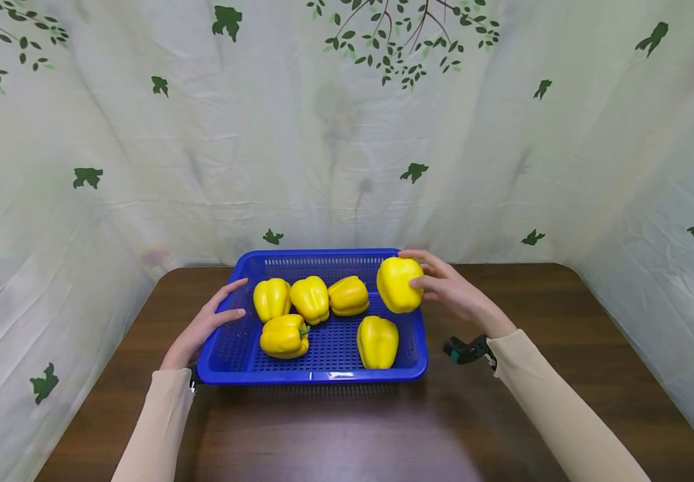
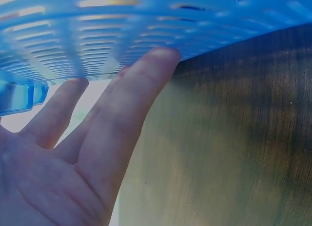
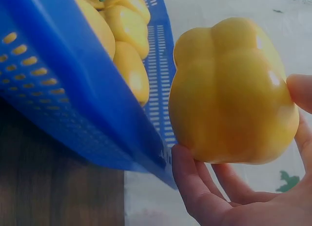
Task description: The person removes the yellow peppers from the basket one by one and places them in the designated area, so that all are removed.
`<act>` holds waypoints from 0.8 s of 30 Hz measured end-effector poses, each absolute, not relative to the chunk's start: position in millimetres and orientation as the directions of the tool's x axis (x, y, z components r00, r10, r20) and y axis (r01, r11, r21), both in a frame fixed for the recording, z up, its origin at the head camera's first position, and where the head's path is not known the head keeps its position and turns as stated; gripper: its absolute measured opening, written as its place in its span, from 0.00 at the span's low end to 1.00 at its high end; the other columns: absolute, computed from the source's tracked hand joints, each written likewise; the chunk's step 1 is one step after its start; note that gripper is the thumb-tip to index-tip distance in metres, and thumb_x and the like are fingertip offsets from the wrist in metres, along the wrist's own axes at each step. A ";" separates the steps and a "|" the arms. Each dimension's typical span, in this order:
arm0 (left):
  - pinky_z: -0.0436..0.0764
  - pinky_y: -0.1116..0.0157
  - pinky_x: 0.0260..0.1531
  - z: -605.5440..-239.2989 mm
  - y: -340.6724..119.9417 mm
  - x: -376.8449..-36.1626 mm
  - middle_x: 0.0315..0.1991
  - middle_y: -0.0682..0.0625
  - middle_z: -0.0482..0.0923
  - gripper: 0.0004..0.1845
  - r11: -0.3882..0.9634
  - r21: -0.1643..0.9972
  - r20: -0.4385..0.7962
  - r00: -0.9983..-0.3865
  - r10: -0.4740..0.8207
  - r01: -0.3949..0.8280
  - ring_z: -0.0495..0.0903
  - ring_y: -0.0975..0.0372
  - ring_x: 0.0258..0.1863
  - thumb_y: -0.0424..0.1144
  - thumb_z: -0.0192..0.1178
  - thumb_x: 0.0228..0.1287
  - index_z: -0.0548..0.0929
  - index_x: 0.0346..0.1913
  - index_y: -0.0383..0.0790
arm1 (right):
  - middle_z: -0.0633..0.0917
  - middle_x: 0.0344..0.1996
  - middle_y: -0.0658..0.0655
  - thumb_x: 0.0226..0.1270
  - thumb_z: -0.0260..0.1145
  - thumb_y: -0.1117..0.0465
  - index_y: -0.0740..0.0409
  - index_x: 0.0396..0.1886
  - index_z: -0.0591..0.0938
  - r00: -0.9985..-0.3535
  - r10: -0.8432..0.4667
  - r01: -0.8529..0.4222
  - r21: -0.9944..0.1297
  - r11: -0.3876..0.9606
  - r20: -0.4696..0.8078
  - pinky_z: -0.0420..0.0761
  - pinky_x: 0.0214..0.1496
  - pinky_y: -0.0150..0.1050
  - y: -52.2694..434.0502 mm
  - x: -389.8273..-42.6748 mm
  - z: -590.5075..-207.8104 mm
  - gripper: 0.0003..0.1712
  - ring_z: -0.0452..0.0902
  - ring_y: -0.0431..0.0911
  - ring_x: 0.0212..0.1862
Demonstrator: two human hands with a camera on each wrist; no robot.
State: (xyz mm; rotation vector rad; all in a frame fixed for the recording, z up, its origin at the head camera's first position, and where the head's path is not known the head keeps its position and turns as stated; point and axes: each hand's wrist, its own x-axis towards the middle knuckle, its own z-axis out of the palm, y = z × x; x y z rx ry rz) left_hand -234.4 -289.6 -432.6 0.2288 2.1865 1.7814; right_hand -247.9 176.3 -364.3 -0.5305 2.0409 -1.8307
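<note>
A blue perforated basket (image 1: 235,348) sits on the dark wooden table and holds several yellow bell peppers (image 1: 310,298). My right hand (image 1: 443,288) grips one more yellow pepper (image 1: 399,284) above the basket's far right corner; the right wrist view shows this pepper (image 3: 231,94) cupped in my fingers (image 3: 195,192) beside the basket wall (image 3: 73,104). My left hand (image 1: 211,321) rests with straight fingers against the basket's left wall. In the left wrist view my fingertips (image 2: 156,65) touch the blue wall (image 2: 97,36) from outside.
The brown table (image 1: 347,428) spreads out in front of the basket and to both sides. A leaf-print white cloth (image 1: 347,134) hangs behind and on both flanks. A small black and green clip (image 1: 464,349) is on my right wrist.
</note>
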 end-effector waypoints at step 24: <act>0.79 0.48 0.44 -432.2 -288.6 -230.7 0.74 0.41 0.39 0.33 0.221 0.973 -0.134 -0.945 0.297 -0.069 0.71 0.39 0.53 0.43 0.50 0.72 0.50 0.75 0.57 | 0.64 0.62 0.65 0.70 0.56 0.64 0.54 0.73 0.59 -0.923 -0.384 -0.034 -0.993 0.111 -0.012 0.72 0.54 0.51 211.4 -246.8 -374.5 0.33 0.66 0.58 0.56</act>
